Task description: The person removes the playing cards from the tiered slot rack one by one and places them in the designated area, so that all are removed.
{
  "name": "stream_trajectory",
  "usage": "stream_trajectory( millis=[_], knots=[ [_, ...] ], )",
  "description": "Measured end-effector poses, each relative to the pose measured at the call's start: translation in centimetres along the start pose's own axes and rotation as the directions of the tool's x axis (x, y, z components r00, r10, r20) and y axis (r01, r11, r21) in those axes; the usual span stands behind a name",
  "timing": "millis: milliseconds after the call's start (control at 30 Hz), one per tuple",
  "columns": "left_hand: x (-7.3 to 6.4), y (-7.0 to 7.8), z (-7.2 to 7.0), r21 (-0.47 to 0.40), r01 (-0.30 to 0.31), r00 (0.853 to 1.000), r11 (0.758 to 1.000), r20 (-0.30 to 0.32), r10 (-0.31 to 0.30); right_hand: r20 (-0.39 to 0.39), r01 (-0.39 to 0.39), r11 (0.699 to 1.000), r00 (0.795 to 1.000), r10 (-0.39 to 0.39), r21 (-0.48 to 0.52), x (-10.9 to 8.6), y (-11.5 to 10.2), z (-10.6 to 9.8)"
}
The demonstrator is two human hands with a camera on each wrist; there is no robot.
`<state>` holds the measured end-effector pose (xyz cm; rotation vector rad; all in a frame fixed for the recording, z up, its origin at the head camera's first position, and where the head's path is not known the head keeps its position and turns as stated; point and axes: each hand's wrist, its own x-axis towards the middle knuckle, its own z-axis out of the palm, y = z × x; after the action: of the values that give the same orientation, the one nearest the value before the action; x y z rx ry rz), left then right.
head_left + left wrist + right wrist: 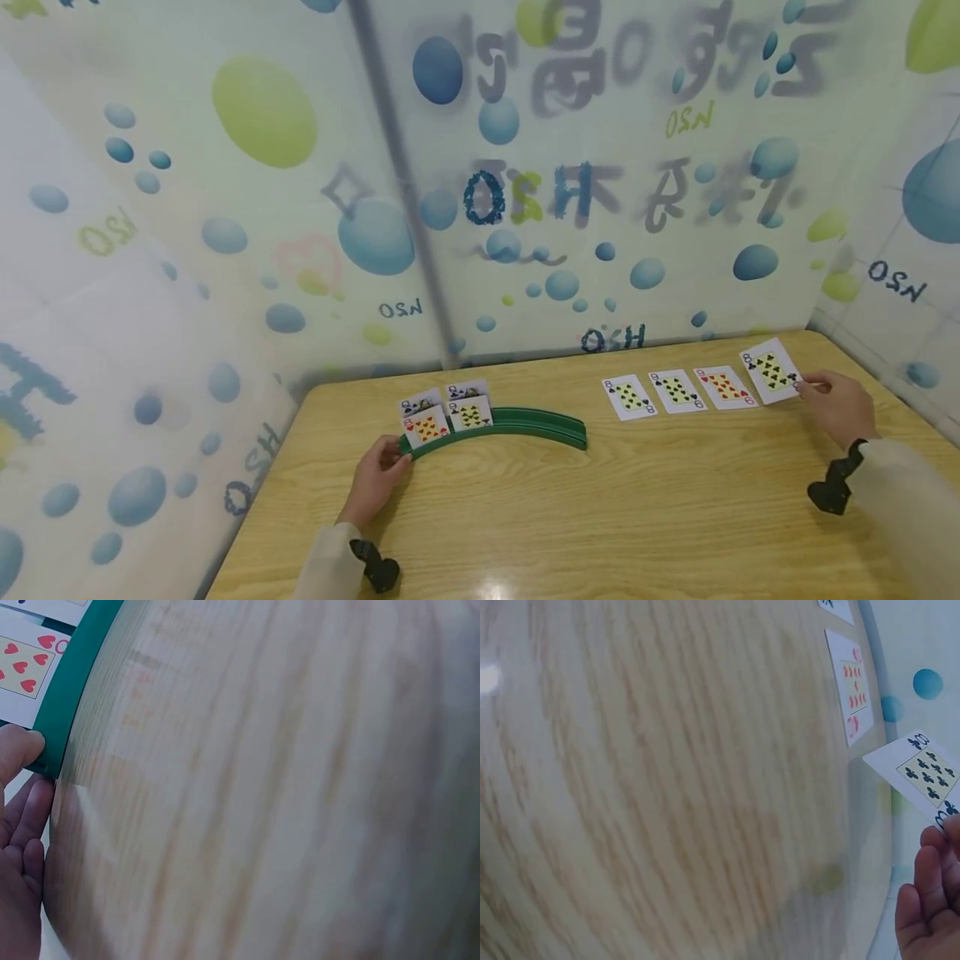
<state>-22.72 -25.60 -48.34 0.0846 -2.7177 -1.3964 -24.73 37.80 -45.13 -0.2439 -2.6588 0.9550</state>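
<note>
My left hand grips the left end of a curved green card holder, its thumb on the rim in the left wrist view. Standing in the holder's left part are a front red hearts card, a front black-suited card and two picture cards behind them, partly covered. At the right, my right hand pinches a playing card with black clubs by its lower right corner. In the right wrist view this clubs card is tilted, face visible.
Left of the raised card, a row of face-up cards lies on the wooden table: two black-suited cards and a red-suited card. A patterned wall with blue and green dots rises behind the table.
</note>
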Motion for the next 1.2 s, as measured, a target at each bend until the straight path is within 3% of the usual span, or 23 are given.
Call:
stream_trajectory(
  millis=[267,433,767,1033,1200],
  knots=[
    [0.1,0.0,0.0,0.007,-0.005,1.0,1.0,-0.009,0.005,-0.064,-0.07,0.997,0.996,0.068,-0.027,0.3,1.7,1.0],
    [0.0,0.1,0.0,-0.005,-0.012,1.0,1.0,-0.007,0.012,-0.042,-0.135,0.99,0.99,0.133,-0.049,0.7,1.6,1.4],
    [0.2,0.5,0.3,-0.004,-0.011,1.0,1.0,-0.007,0.011,0.007,-0.287,0.957,0.958,0.287,-0.035,1.0,1.2,1.0],
    [0.3,0.7,0.5,-0.009,-0.013,1.0,1.0,-0.012,0.013,0.019,-0.338,0.941,0.941,0.338,-0.016,0.8,1.6,0.7],
    [0.2,0.7,0.6,-0.018,-0.024,1.0,1.0,0.0,0.024,0.021,-0.394,0.919,0.919,0.394,-0.005,1.2,2.3,1.0]
  ],
)
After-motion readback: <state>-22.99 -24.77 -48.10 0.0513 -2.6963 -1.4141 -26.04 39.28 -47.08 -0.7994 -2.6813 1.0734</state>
